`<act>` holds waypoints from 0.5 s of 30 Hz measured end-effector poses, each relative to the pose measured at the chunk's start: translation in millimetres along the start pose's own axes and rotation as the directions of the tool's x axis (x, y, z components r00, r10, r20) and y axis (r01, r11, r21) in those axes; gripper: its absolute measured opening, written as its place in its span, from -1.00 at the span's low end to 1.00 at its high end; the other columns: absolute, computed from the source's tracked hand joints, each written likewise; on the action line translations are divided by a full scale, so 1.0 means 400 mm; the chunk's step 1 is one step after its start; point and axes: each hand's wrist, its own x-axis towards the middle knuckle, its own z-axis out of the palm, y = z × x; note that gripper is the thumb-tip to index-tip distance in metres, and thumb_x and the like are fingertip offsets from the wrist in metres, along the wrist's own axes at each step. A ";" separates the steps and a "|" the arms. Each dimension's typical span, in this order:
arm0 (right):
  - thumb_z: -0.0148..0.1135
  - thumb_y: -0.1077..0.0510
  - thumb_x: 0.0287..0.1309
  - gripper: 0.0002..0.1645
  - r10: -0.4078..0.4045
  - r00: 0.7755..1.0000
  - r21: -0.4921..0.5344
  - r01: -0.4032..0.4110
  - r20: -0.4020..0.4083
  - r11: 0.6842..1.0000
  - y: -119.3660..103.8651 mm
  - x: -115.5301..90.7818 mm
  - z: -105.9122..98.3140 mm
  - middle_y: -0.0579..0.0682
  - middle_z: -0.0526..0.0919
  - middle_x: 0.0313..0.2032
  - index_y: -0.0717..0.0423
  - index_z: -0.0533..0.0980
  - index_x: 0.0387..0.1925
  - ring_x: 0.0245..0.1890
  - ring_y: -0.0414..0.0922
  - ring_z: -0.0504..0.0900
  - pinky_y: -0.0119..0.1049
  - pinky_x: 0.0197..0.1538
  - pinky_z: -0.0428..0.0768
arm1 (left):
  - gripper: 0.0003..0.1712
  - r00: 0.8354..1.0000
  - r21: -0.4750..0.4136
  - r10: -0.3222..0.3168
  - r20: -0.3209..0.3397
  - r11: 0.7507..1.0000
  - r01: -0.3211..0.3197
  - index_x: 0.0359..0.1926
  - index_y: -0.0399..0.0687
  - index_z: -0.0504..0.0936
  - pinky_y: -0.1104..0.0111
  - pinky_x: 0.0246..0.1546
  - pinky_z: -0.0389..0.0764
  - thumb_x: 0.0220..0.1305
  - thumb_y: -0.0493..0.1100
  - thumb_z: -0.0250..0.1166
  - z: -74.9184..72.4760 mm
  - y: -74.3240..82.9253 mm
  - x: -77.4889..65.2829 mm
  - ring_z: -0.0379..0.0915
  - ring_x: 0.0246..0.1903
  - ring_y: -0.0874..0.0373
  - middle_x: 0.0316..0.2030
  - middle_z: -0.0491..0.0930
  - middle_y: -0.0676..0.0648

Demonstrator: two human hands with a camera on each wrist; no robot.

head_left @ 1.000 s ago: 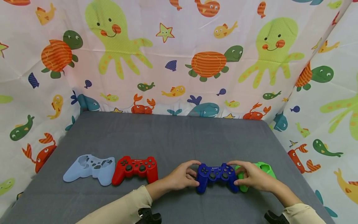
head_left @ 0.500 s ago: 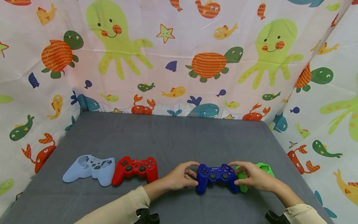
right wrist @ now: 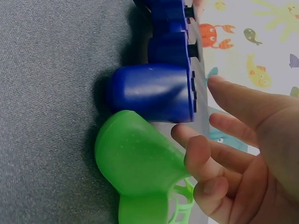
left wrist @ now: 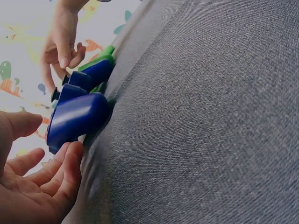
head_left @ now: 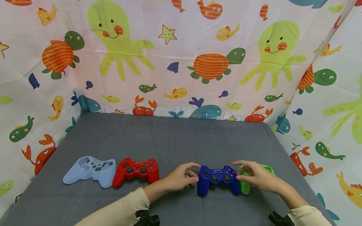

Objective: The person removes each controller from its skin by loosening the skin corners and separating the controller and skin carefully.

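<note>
A blue game controller (head_left: pixel 204 184) lies face up on the grey cloth between my two hands. My left hand (head_left: pixel 181 179) is at its left side with fingers loosely bent; the left wrist view shows the thumb apart from the blue grip (left wrist: pixel 77 114) and the fingertips very near it. On the right side, my right hand (head_left: pixel 259 178) has its thumb and fingers spread, with a gap to the controller in the right wrist view. A green silicone controller cover (right wrist: pixel 140 154) sits against the controller's right grip, partly hidden behind my right hand in the head view.
Farther left, a red game controller (head_left: pixel 136 172) rests beside a pale blue silicone cover (head_left: pixel 94 171), the two touching or nearly so. Grey cloth (head_left: pixel 169 138) covers the table. A curtain (head_left: pixel 181 69) printed with sea animals hangs along the back and sides.
Both hands have eased outward from the blue controller, the left a little to the left, the right a little to the right. Their grip on its sides has loosened. The controller stays nearly in place.
</note>
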 end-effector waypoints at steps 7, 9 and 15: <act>0.29 0.15 0.34 -0.42 -0.056 0.994 -0.018 0.054 -0.096 0.998 -0.002 -0.006 -0.013 0.26 0.72 -0.10 0.30 0.40 0.30 -0.64 -0.08 0.58 -0.24 -0.54 0.58 | -0.54 1.000 0.013 0.007 0.000 1.000 -0.007 0.32 -0.09 0.48 0.34 -0.37 0.55 0.44 -0.23 0.23 -0.017 0.018 -0.004 0.60 -0.34 0.10 -0.11 0.73 -0.23; 0.27 0.15 0.36 -0.47 -0.070 0.987 -0.039 0.065 -0.142 0.997 -0.006 -0.007 -0.017 0.27 0.72 -0.09 0.26 0.42 0.28 -0.61 -0.09 0.59 -0.25 -0.52 0.59 | -0.54 1.000 0.004 0.009 -0.001 1.000 -0.009 0.32 -0.12 0.48 0.33 -0.36 0.56 0.45 -0.23 0.23 -0.023 0.023 -0.006 0.61 -0.32 0.11 -0.09 0.72 -0.25; 0.21 0.16 0.41 -0.57 -0.076 0.967 -0.056 0.064 -0.244 0.996 -0.026 -0.004 -0.026 0.29 0.72 -0.08 0.19 0.48 0.24 -0.56 -0.10 0.61 -0.27 -0.49 0.58 | -0.56 0.999 0.029 0.035 -0.003 0.999 -0.035 0.31 -0.14 0.49 0.25 -0.29 0.59 0.47 -0.18 0.21 -0.047 0.048 -0.020 0.65 -0.22 0.03 -0.02 0.70 -0.30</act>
